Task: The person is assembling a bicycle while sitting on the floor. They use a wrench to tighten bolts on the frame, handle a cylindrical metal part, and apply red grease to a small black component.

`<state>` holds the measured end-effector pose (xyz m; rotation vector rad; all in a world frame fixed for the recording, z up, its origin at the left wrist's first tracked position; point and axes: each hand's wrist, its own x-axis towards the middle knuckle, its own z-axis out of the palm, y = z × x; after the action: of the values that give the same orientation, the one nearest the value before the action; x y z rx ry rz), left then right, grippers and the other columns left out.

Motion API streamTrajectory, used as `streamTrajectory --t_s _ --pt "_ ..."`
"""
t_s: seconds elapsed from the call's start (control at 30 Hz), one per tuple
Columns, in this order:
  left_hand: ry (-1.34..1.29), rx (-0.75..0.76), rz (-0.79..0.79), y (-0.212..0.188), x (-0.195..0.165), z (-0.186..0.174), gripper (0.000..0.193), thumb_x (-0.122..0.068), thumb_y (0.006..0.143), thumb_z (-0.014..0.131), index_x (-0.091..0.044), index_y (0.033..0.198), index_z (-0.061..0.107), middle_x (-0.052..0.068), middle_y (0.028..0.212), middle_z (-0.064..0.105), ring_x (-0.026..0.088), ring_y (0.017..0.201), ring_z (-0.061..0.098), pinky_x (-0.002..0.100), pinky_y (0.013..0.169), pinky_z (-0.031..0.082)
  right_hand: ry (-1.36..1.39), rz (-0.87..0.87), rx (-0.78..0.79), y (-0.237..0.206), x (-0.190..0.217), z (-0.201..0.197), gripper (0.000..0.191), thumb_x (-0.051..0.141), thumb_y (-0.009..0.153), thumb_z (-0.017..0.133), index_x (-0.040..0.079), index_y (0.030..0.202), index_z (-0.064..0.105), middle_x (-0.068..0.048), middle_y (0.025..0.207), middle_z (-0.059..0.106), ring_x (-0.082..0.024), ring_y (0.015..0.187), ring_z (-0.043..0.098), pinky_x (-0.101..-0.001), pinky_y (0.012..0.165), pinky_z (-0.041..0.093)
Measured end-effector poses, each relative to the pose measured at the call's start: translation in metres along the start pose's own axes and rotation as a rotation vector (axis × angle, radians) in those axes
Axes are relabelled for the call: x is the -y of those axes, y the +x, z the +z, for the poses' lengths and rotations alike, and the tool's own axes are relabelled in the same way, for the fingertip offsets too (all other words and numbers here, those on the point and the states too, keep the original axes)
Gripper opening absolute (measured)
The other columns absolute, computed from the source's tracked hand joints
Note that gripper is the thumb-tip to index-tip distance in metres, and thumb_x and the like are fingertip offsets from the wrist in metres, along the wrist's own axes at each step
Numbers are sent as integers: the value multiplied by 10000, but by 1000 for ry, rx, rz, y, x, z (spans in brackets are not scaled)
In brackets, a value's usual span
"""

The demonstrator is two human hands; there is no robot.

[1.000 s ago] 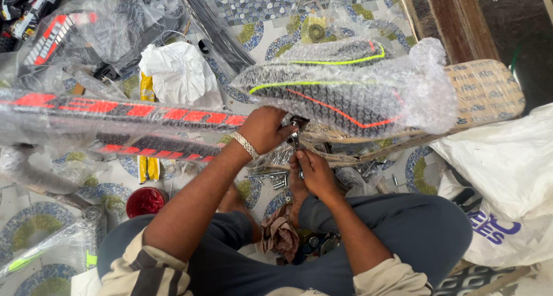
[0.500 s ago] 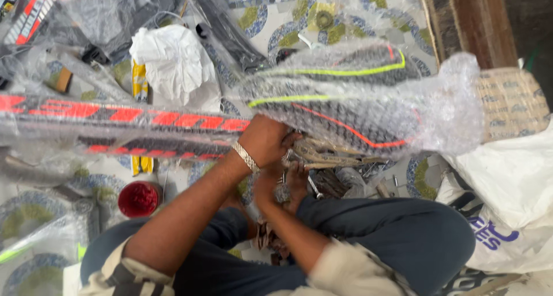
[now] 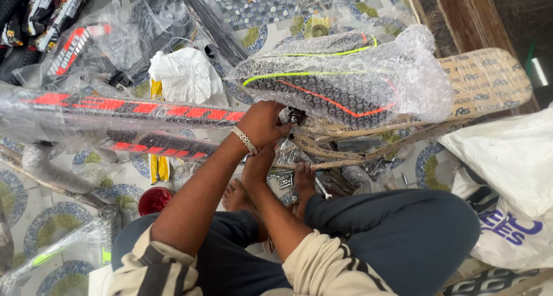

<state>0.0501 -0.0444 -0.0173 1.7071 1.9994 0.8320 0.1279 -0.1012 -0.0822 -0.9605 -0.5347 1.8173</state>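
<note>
Gripping the wrapped frame (image 3: 173, 114) with our left hand (image 3: 262, 123), fingers clamped beside the seat (image 3: 340, 85); right hand's (image 3: 259, 166) fingers hidden, wrap could slip.

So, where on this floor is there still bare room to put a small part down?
Little bare floor shows. One patch of patterned tile lies between the red cup and the wrapped tube. Another lies by the white bag, under the cardboard-wrapped piece. Around the left hand and the bubble-wrapped part it is crowded with wrapping and small metal parts.

Beige dark-striped sleeves, dark blue trousers, metal bracelet (image 3: 245, 139).
</note>
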Motion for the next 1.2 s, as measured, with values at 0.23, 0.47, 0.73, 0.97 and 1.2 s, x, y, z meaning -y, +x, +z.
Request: streamTrajectory --t_s 0.23,0.47,0.73,0.97,1.2 --pt "-52 -3 -24 4 -4 -2 512 -347 708 810 10 1065 727 262 882 716 437 849 691 512 790 552 -430 -186 617 19 23 -44 207 136 1119 488 28 983 600 -16 869 604 -117 809 560 -306 752 478" --pt "-80 -32 59 9 -3 -8 527 -321 736 788 -43 1180 727 239 990 729 429 919 689 492 832 547 -948 43 705 43 83 -100 369 364 1094 422 80 1067 656 39 759 575 -81 708 561 -262 659 479" --pt "-97 -36 55 7 -8 -12 463 -298 803 771 -48 1190 724 220 1023 735 420 935 690 500 843 545 -1196 220 721 82 162 -112 462 397 1072 500 4 914 686 -4 685 597 -87 598 572 -276 528 495" --pt "-49 -57 -8 0 -9 0 451 -357 847 780 -17 1134 710 217 982 710 430 911 672 523 797 523 -1059 18 666 85 136 -123 392 313 1066 564 -22 947 728 -67 755 721 -127 688 701 -292 636 574" --pt "7 -115 86 -1 -8 6 404 -365 849 756 6 998 701 236 902 684 451 847 645 551 738 504 -821 -63 595 72 110 -123 322 265 1092 489 -1 1009 651 -29 846 667 -114 781 646 -288 736 547"
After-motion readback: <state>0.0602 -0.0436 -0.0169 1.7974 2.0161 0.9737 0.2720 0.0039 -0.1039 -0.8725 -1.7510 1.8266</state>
